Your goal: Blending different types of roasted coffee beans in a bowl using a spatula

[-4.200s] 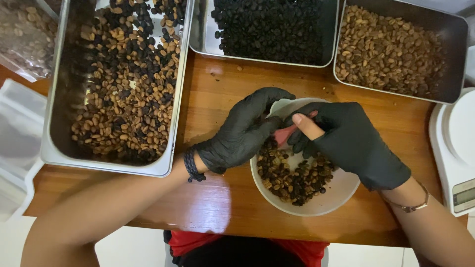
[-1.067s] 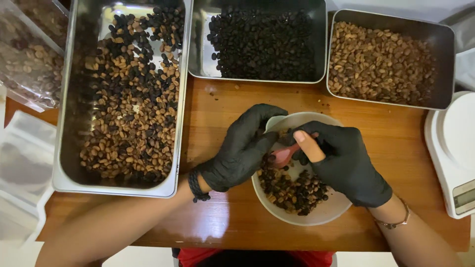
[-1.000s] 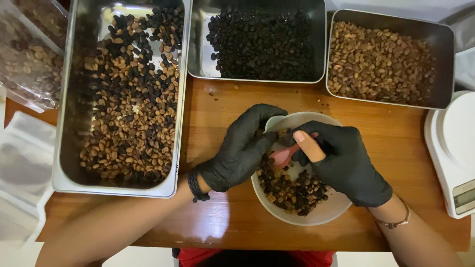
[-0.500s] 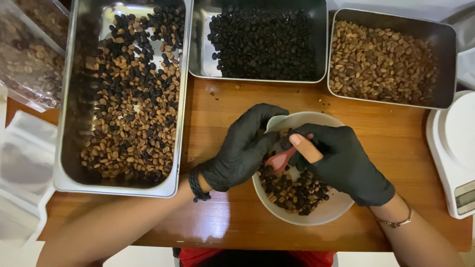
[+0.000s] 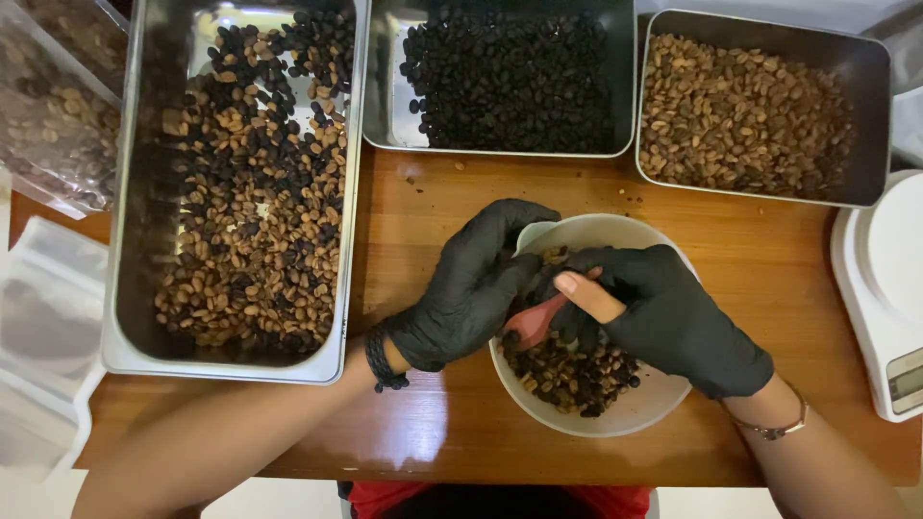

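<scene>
A white bowl (image 5: 635,413) of mixed dark and light coffee beans (image 5: 569,370) sits on the wooden table near its front edge. Both my hands wear black gloves and meet over the bowl. My left hand (image 5: 468,285) curls over the bowl's left rim, fingers closed down among the beans. My right hand (image 5: 673,315) has a torn glove with one bare finger showing; it grips a small pink scoop (image 5: 532,322) pointed down into the beans. The scoop's tip is partly hidden by my left fingers.
Three steel trays stand behind the bowl: a large one (image 5: 130,317) at left with mixed beans, a middle one (image 5: 385,115) with dark beans, a right one (image 5: 870,115) with light beans. A white scale (image 5: 889,279) sits at right, clear bags (image 5: 53,125) at left.
The scoop has dipped lower into the beans and my right hand has shifted slightly down and left. The left hand stays on the bowl's rim.
</scene>
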